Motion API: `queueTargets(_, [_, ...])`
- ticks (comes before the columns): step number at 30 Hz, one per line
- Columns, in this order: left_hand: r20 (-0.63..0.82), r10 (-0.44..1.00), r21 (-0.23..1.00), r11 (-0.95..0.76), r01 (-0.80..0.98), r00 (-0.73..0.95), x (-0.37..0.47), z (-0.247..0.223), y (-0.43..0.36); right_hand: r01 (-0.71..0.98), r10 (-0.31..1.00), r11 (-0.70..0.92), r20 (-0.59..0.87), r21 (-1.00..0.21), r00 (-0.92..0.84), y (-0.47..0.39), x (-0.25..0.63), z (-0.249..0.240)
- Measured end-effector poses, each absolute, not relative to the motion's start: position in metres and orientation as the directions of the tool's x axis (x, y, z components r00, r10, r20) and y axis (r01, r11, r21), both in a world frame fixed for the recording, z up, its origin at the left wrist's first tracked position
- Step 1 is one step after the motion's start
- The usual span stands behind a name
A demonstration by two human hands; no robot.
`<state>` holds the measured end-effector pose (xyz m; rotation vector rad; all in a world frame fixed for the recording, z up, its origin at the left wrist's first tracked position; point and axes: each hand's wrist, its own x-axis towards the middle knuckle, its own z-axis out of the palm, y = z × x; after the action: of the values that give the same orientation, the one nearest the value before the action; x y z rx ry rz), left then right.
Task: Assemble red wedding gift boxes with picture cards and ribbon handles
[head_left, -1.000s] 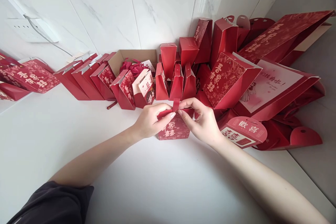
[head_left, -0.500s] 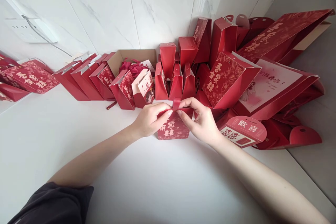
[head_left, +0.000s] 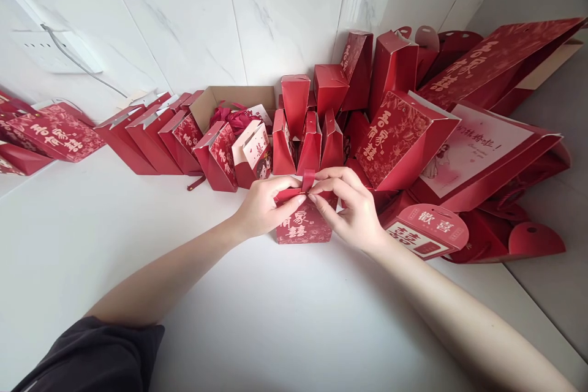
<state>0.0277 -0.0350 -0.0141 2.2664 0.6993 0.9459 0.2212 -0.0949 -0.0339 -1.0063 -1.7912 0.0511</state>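
Note:
A red gift box [head_left: 303, 229] with gold characters stands upright on the white table in front of me, partly covered by my fingers. A loop of dark red ribbon [head_left: 308, 180] rises from the middle of its top edge. My left hand [head_left: 269, 205] pinches the top edge of the box from the left, thumb in front and fingers behind. From the right, my right hand [head_left: 349, 208] has its thumb and fingertips closed at the base of the ribbon. A small fastener may sit between the fingertips; it is too small to make out.
Red gift boxes [head_left: 179, 135] stand in a row at the back left. An open cardboard box [head_left: 199, 111] holds ribbon [head_left: 229, 117]. More boxes [head_left: 404, 141] pile up at the right, before a tiled wall [head_left: 184, 12]. A loose strap [head_left: 196, 183] lies on the table [head_left: 206, 294].
The fingers of my right hand have shifted slightly around the base of the ribbon. My left hand keeps its pinch on the box, and the box stays in place.

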Motion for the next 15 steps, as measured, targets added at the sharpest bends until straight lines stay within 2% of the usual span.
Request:
queueTargets(3, [0.446,0.647,0.668,-0.701,0.252,0.619,0.0272,-0.0136,-0.0349,0.642,0.618,0.653,0.773,-0.402,-0.144,-0.0956,0.2219,-0.0338])
queueTargets(7, [0.455,0.647,0.633,-0.718,0.288,0.612,0.0266,-0.0141,-0.0342,0.661,0.623,0.642,0.767,-0.388,-0.154,-0.0965,0.2220,-0.0315])
queueTargets(12, [0.473,0.639,0.630,-0.727,0.274,0.607,0.0272,-0.0155,-0.0345,0.572,0.700,0.637,0.698,-0.517,-0.149,-0.0978,0.2195,-0.0283])
queueTargets(15, [0.470,0.647,0.632,-0.721,0.282,0.601,0.0271,-0.0158,-0.0350,0.570,0.669,0.661,0.727,-0.488,-0.153,-0.0973,0.2187,-0.0290])
